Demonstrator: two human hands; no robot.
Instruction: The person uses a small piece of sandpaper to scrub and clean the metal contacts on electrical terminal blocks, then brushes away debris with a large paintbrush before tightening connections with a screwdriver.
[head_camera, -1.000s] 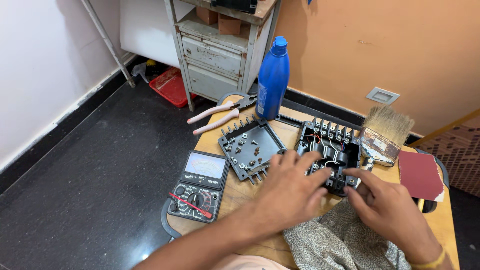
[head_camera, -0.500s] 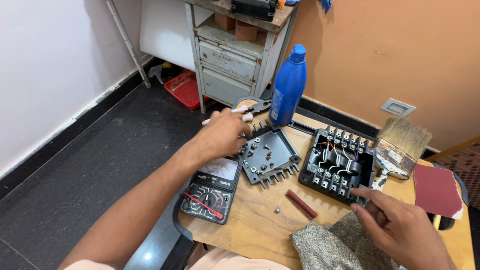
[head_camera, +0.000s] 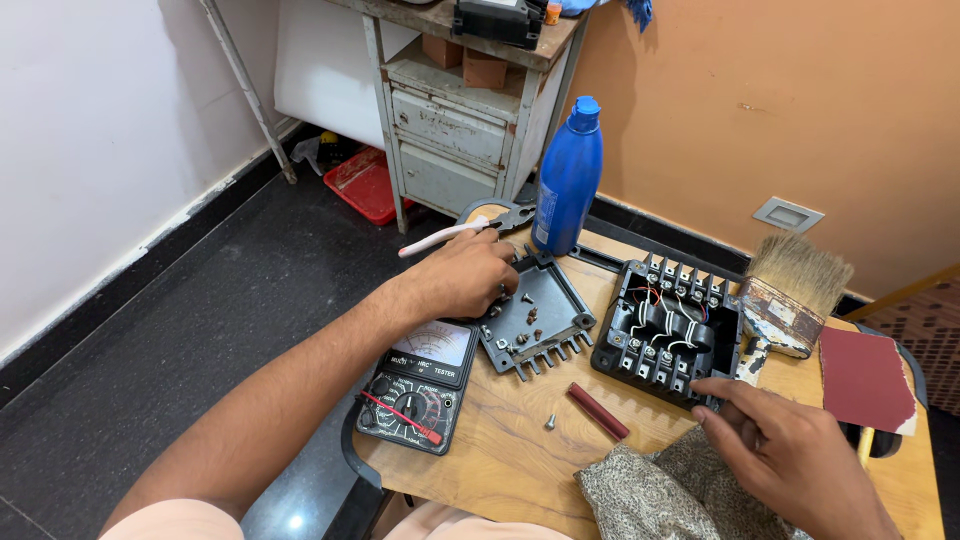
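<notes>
My left hand (head_camera: 462, 275) reaches across the wooden table (head_camera: 520, 460), fingers curled, fingertips on the left edge of a black cover plate (head_camera: 535, 320) that holds several small screws. Anything pinched in those fingers is hidden. Pliers with pale handles (head_camera: 450, 233) lie just behind that hand. My right hand (head_camera: 790, 455) lies on a patterned cloth (head_camera: 650, 495), its fingertips against the front right corner of a black terminal box (head_camera: 665, 335) with wires and screw terminals.
An analog multimeter (head_camera: 420, 390) hangs over the table's left front edge. A dark red stick (head_camera: 598, 411) and a loose screw (head_camera: 550, 422) lie mid-table. A blue bottle (head_camera: 568, 180), a paintbrush (head_camera: 790, 295), a red sandpaper sheet (head_camera: 862, 378) and a metal cabinet (head_camera: 465, 120) stand behind.
My left hand left the terminal box, went out toward the pliers, then settled on the cover plate's left edge. My right hand stayed at the box's corner.
</notes>
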